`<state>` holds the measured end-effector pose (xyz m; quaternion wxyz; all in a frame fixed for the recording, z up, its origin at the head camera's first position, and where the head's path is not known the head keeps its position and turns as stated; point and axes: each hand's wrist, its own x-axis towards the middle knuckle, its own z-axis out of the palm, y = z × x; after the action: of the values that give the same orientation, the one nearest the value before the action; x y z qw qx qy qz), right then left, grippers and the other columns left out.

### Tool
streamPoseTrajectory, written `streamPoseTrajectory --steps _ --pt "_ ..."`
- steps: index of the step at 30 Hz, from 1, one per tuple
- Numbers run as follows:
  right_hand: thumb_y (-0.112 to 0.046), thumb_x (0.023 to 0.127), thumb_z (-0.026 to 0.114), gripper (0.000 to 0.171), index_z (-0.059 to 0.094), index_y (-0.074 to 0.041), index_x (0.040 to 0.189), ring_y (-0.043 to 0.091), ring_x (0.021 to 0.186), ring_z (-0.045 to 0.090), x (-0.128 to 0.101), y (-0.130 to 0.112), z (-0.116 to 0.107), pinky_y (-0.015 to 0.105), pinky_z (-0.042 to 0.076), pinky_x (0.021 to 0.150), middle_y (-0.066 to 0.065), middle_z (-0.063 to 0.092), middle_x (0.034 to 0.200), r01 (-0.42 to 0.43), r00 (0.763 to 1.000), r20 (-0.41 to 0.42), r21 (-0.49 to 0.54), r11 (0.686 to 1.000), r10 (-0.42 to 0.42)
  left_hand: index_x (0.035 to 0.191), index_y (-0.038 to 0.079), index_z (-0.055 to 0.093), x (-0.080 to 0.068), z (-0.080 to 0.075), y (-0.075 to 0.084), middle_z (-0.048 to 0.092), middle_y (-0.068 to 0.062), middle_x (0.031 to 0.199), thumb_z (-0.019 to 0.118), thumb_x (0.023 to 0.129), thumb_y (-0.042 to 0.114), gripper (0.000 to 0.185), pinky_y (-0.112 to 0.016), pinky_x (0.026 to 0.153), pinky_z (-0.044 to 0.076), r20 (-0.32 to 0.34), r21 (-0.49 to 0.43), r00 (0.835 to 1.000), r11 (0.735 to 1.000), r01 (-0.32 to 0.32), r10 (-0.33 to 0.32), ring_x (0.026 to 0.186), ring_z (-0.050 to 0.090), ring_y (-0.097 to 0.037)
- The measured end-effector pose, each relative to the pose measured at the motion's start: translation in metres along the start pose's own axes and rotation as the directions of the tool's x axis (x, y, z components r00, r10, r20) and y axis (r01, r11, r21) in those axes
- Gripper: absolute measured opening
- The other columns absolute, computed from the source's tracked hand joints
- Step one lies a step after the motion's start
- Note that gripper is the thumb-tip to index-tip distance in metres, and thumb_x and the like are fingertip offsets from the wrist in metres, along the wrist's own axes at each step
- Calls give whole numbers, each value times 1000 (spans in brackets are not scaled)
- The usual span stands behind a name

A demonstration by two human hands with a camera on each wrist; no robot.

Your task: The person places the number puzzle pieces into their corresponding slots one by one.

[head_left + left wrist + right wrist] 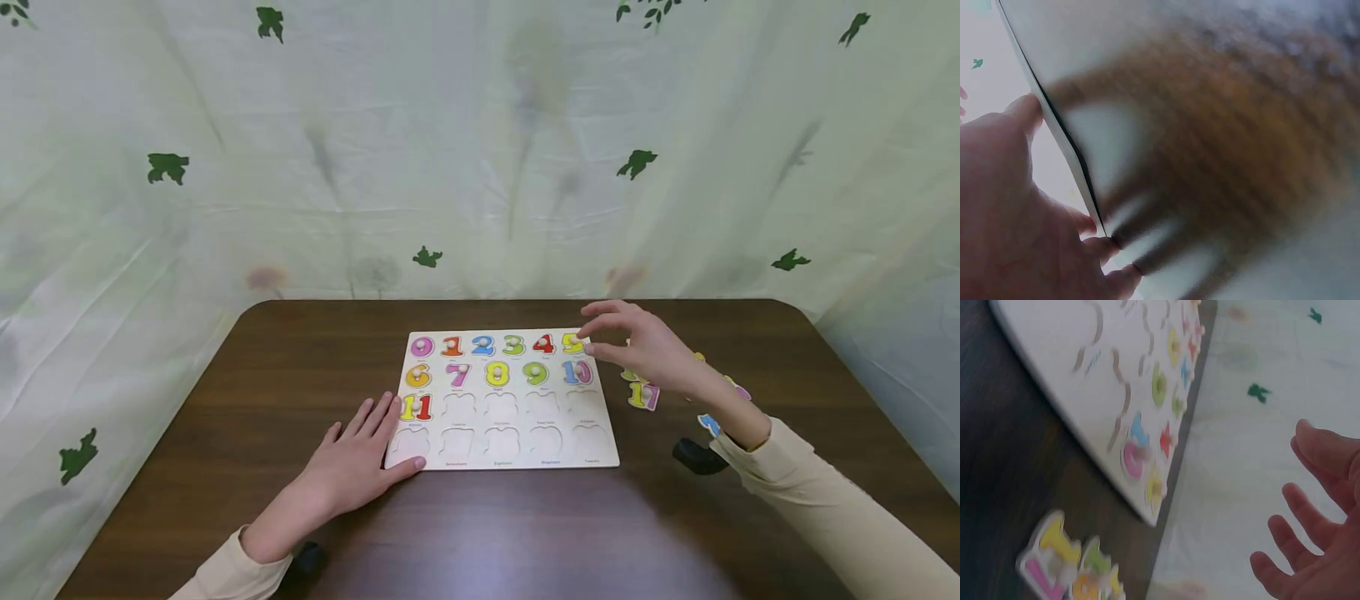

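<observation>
Table [480, 525]: dk wood
L hand [348, 467]: fingers apart, prob. steadies no. board [522, 417]
R hand [651, 348]: fingers apart, nr yellow 5 [572, 344]

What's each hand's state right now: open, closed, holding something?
Left hand: open, fingers spread, resting on the board's left edge.
Right hand: open, near the yellow 5, holding nothing visible.

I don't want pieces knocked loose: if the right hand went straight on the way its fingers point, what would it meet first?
Probably the 5, in the far right corner of the board; the right hand looks raised, though, so it may pass above.
</observation>
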<state>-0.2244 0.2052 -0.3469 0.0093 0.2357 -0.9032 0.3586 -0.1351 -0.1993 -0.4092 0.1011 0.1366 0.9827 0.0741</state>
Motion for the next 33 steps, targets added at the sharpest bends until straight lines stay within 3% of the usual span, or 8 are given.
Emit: streamPoseTrajectory --steps 7,14,17,23,31,33 --pt "-33 93 69 19 74 -20 107 29 129 45 -20 17 -29 43 48 83 3 52 140 -48 999 -3 -46 998 48 157 7 23 1 -1 -2 19 -15 162 46 87 76 101 -69 105 22 -2 14 1000 1000 -1 1 147 17 -37" --pt "-33 93 69 23 72 -18 110 23 102 61 -42 32 -48 33 50 74 5 53 139 -99 995 -9 -85 992 98 157 7 22 2 -2 -2 19 -15 162 44 87 77 101 -70 105 22 18 25 1000 1000 -3 2 147 17 -38" --pt "-31 94 69 22 72 -18 111 24 101 63 -52 40 -55 32 51 74 6 53 138 -109 994 -16 -94 990 108 157 7 22 2 -3 -1 19 -15 162 44 87 77 101 -70 104 22 20 27 1000 1000 -1 1 146 17 -39" --pt "-27 93 71 19 74 -16 108 31 116 53 -70 56 -63 43 47 80 10 55 135 -101 995 -38 -174 980 95 157 7 24 1 -4 -1 20 -16 161 45 87 76 100 -70 104 24 16 31 1000 999 -5 5 146 18 -39" --pt "-18 90 74 18 75 -11 106 32 101 61 -94 77 -69 30 50 67 15 56 131 -134 991 -34 -223 966 130 157 7 24 1 -3 1 20 -15 161 45 88 75 100 -70 104 24 12 34 1000 999 -7 7 146 19 -39" --pt "-18 89 75 15 75 -12 103 32 107 58 -101 82 -69 34 50 71 15 58 128 -134 991 -40 -246 960 128 157 7 24 1 -3 2 21 -16 161 46 88 75 100 -70 104 24 12 33 1000 999 -7 7 146 19 -38"
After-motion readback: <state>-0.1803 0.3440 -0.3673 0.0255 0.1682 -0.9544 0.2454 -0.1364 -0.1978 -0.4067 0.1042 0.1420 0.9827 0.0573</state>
